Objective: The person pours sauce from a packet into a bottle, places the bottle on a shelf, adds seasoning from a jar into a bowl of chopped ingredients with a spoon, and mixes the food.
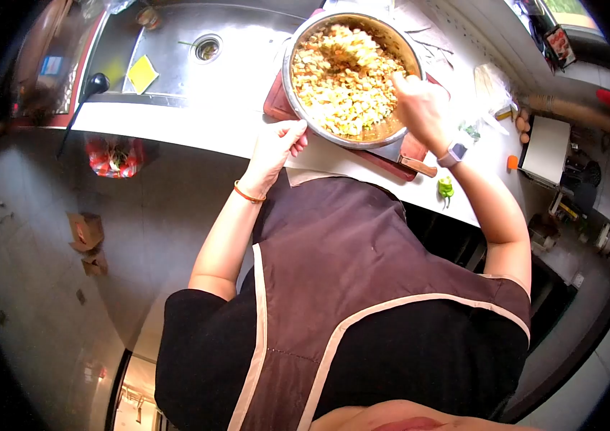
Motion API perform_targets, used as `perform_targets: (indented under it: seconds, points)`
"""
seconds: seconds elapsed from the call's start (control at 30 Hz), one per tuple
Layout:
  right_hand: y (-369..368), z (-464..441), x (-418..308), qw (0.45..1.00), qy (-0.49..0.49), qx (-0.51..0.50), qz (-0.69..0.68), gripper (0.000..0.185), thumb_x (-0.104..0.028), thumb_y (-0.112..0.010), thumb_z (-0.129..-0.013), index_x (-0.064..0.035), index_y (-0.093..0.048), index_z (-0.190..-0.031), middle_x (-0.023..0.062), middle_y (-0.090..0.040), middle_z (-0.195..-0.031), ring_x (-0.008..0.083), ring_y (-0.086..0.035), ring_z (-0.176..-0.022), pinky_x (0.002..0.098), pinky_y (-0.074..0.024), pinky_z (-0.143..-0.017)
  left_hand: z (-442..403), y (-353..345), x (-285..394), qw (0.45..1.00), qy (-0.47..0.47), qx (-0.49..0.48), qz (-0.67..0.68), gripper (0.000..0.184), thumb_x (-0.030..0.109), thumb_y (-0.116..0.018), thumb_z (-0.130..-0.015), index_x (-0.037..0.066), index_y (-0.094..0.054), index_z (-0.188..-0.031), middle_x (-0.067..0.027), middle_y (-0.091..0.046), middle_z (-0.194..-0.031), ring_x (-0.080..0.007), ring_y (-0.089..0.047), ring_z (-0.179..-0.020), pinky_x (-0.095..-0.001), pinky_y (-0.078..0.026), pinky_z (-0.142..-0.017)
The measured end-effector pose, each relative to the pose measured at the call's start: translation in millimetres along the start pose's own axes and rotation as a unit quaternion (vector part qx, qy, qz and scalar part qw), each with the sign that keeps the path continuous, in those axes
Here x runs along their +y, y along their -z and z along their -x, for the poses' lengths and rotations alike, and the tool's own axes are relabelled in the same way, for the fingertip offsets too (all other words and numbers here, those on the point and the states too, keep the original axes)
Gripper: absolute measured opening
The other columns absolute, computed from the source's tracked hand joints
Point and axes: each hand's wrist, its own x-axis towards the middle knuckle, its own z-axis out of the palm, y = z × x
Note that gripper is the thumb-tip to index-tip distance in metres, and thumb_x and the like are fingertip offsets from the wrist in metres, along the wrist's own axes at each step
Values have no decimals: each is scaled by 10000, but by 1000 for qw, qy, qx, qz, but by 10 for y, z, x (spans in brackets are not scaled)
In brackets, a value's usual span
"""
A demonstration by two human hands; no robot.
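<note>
A large metal bowl full of chopped yellow and pale food rests on a red-brown cutting board. My left hand is at the bowl's near left rim, its fingers closed; what they pinch, if anything, is too small to tell. Over the right side of the bowl my right hand is closed, with its fingertips down at the food. Whatever it grips is hidden. A knife with a wooden handle lies on the board, partly under the bowl.
To the left is a metal sink with a yellow cloth and a black ladle-like tool. A green pepper lies near the counter's front edge. Eggs and a white box stand at the right.
</note>
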Motion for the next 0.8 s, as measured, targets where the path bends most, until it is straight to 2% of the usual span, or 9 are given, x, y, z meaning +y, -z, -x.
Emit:
perform_targets:
  seconds: [0.07,0.2,0.27,0.33,0.4,0.57,0.67,0.77,0.8]
  points:
    - [149,-94,163,998,23,40,31,193,1,-505,-764,-52,-546,-945,92,-541,-652,199,-532,-503,335,-407,-426,-5,-3,10,1000,-4,5,2,262,243,-559,-908,49,-631,-747,6,-581,-665,-61,-501,-589,-192,-405,-558]
    - [-22,-518,77,993,73,92,17,21,-62,-530,-759,-44,-524,-768,107,-557,-631,220,-587,-541,328,-465,-438,-4,-18,3,1000,-5,2,26,275,246,-575,-899,44,-632,-721,9,-583,-644,-51,-505,-571,-187,-403,-537]
    - [-275,-510,23,986,159,12,58,142,-72,-511,-774,-48,-533,-912,81,-537,-672,209,-568,-534,329,-453,-446,-11,-40,13,999,-5,6,37,270,237,-573,-900,41,-633,-724,7,-585,-645,-52,-505,-570,-188,-404,-538]
    - [-161,-327,-21,976,214,35,4,66,-69,-502,-774,-27,-508,-724,94,-551,-587,218,-587,-510,330,-472,-451,21,-58,30,999,-12,28,30,262,222,-572,-900,36,-634,-725,4,-588,-648,-52,-506,-571,-190,-405,-539]
    - [37,-116,37,973,232,-12,6,70,-84,-506,-796,-20,-529,-814,86,-544,-587,219,-600,-540,334,-475,-457,25,-47,20,999,-8,25,21,263,228,-561,-905,38,-633,-738,0,-588,-660,-58,-507,-579,-193,-407,-549]
    - [598,399,12,983,181,6,40,234,-123,-525,-779,-50,-563,-998,28,-489,-628,157,-539,-493,299,-422,-446,20,-45,37,1000,-1,21,14,265,230,-549,-910,41,-632,-744,0,-587,-669,-61,-504,-582,-195,-406,-557]
    - [646,505,-408,980,165,-105,32,114,-105,-513,-777,-26,-537,-856,59,-530,-640,183,-566,-511,333,-461,-461,9,-6,24,1000,6,2,3,265,230,-548,-910,44,-632,-741,2,-587,-669,-60,-503,-581,-195,-405,-561]
    - [-29,305,-457,991,94,-37,-87,70,-83,-507,-772,-20,-514,-802,95,-566,-647,217,-591,-530,345,-481,-468,-20,13,-4,1000,9,-19,5,264,229,-546,-912,47,-632,-741,4,-586,-668,-60,-505,-587,-195,-406,-566]
    - [-198,182,-402,993,69,-31,-95,240,-45,-501,-768,-11,-539,-1002,100,-560,-675,241,-582,-546,353,-464,-468,-20,14,-4,1000,9,-16,7,266,230,-545,-912,47,-631,-739,3,-586,-667,-62,-506,-589,-196,-408,-568]
